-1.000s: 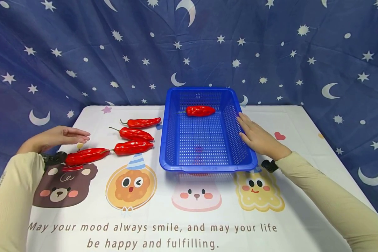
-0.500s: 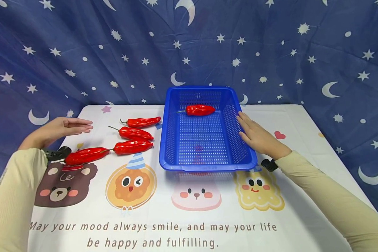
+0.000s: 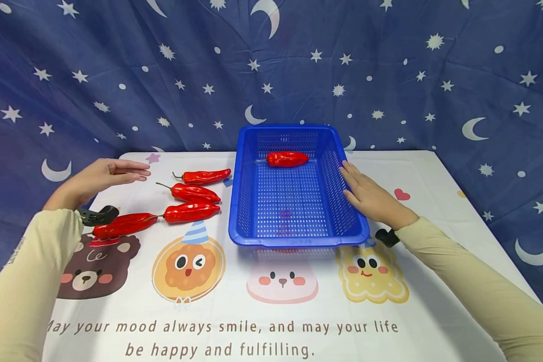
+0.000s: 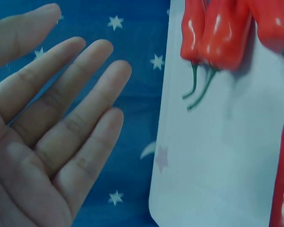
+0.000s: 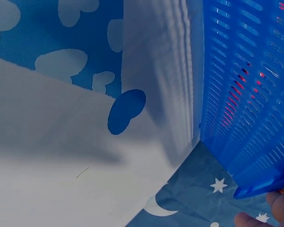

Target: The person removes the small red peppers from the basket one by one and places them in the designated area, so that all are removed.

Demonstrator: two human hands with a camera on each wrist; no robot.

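Observation:
My left hand [image 3: 104,178] hovers over the table's left side with its fingers extended, holding nothing. In the left wrist view its palm and fingers [image 4: 85,123] are spread apart from the peppers. To its right lie red chili peppers with green stems: a back one [image 3: 206,176], a middle one [image 3: 195,192] and a front one [image 3: 192,212]. Another red pepper [image 3: 128,224] lies below the hand, partly covered by the wrist camera. My right hand [image 3: 373,198] rests with straight fingers on the right rim of a blue perforated basket [image 3: 298,242]. Inside, near its back wall, lies one red pepper [image 3: 288,159].
The white tablecloth [image 3: 217,314] has cartoon figures and lettering along its front. A dark blue curtain [image 3: 307,70] with moons and stars hangs behind the table. Black wrist cameras are strapped under both forearms.
My left hand has moved up and to the right, toward the stems of the peppers at the back. The right hand, the basket and the peppers have stayed in place.

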